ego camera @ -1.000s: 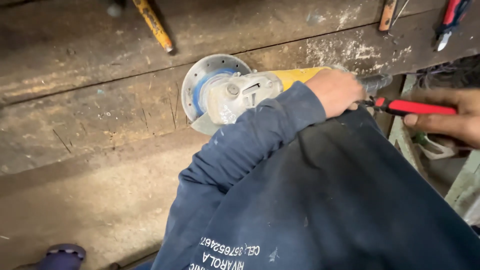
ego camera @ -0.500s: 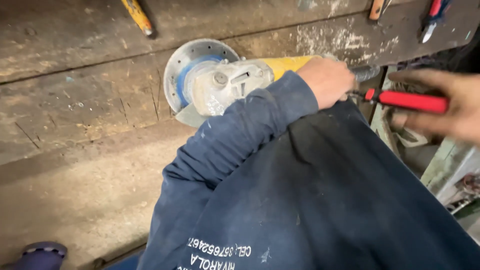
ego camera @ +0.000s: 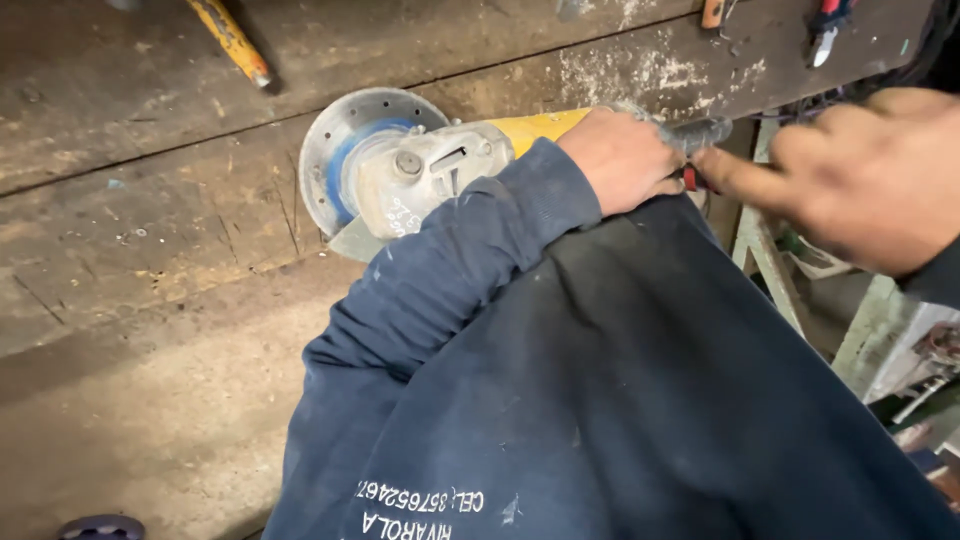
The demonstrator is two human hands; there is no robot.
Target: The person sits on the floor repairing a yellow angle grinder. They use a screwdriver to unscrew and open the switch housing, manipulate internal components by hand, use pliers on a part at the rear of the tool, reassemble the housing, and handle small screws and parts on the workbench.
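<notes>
My left hand (ego camera: 620, 160), in a dark blue sleeve, grips the yellow body of an angle grinder (ego camera: 440, 170). The grinder lies across a worn wooden bench (ego camera: 150, 210). Its grey gear head and round disc (ego camera: 345, 130) point left. My right hand (ego camera: 860, 180) comes in from the right, blurred, with one finger stretched toward the grinder's rear end. It is closed around a red-handled screwdriver (ego camera: 689, 179); only a small red bit shows beside my left hand. My dark blue shirt fills the lower frame.
A yellow-handled tool (ego camera: 230, 40) lies at the bench's top left. Red-handled pliers (ego camera: 825, 30) and an orange-handled tool (ego camera: 712, 12) sit at the top right. A pale green metal frame (ego camera: 770, 260) stands right of the bench. A blue object (ego camera: 100, 527) is bottom left.
My right hand has moved left and nearer to the grinder's rear, now covering most of the red handle. My left hand keeps its grip on the grinder.
</notes>
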